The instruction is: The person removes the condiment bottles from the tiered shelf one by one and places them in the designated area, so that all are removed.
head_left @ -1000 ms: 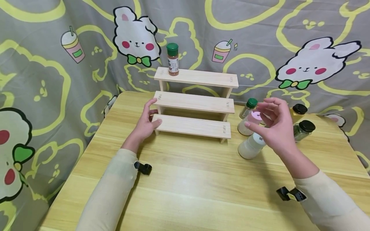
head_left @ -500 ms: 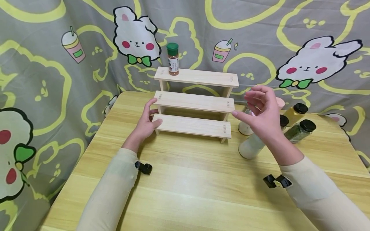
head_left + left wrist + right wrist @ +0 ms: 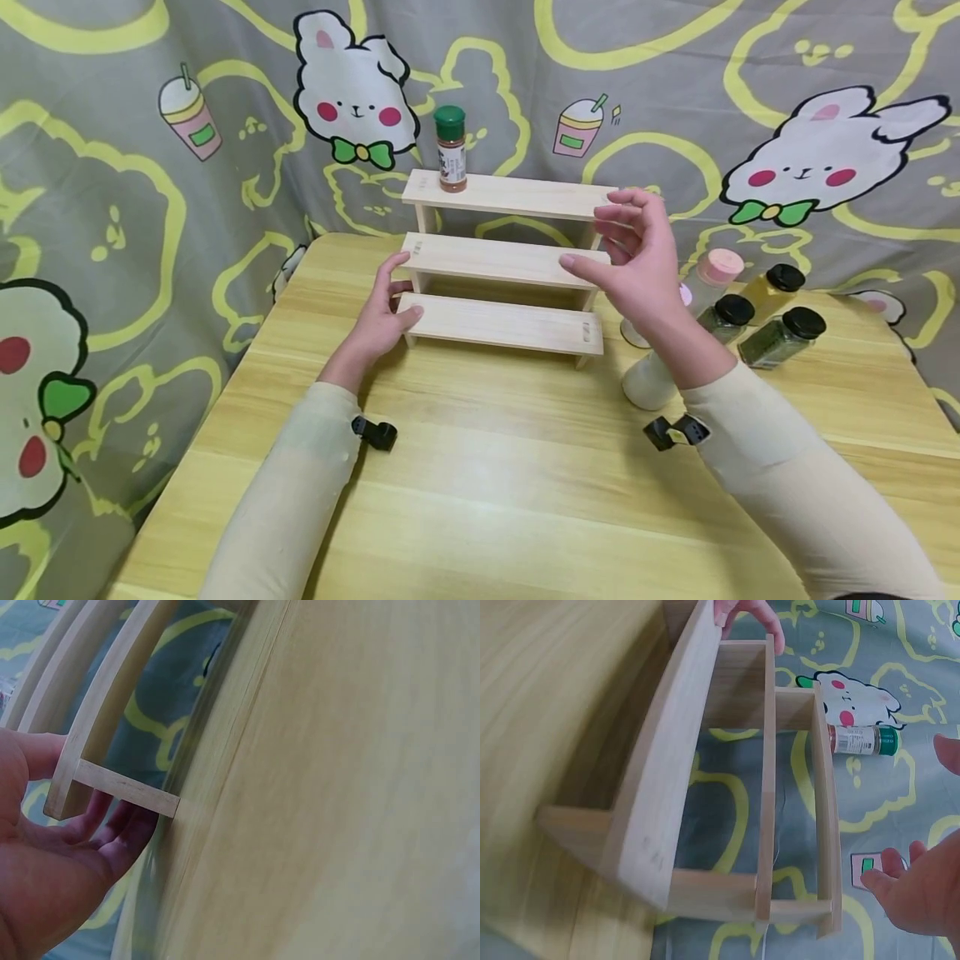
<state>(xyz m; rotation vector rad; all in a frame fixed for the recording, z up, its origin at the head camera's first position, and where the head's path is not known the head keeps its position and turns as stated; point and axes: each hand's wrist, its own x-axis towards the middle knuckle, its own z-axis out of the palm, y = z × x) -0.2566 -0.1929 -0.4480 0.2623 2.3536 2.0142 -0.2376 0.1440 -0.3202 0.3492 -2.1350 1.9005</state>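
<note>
A three-tier wooden step rack (image 3: pixel 502 323) stands on the table in the head view. My left hand (image 3: pixel 378 321) grips its left end, thumb on the lowest step. In the left wrist view, that hand's fingers (image 3: pixel 124 832) reach behind the end leg. My right hand (image 3: pixel 637 258) is raised by the rack's right end, fingers spread and gently bent, holding nothing. It overlaps the upper and middle steps in the head view. A green-capped spice jar (image 3: pixel 452 154) with reddish contents stands upright at the left of the top step; the right wrist view also shows this jar (image 3: pixel 859 740).
Right of the rack stand a white bottle (image 3: pixel 647 385), a pink-capped bottle (image 3: pixel 722 268), a yellow jar with a black cap (image 3: pixel 772 290) and black-capped jars of green herbs (image 3: pixel 782 337). My right arm partly hides this group. A patterned grey curtain (image 3: pixel 510 25) hangs behind the table.
My right hand has moved left, from above the bottles to the rack's right end, uncovering the pink-capped bottle. My left hand stays on the rack, and the spice jar has not moved.
</note>
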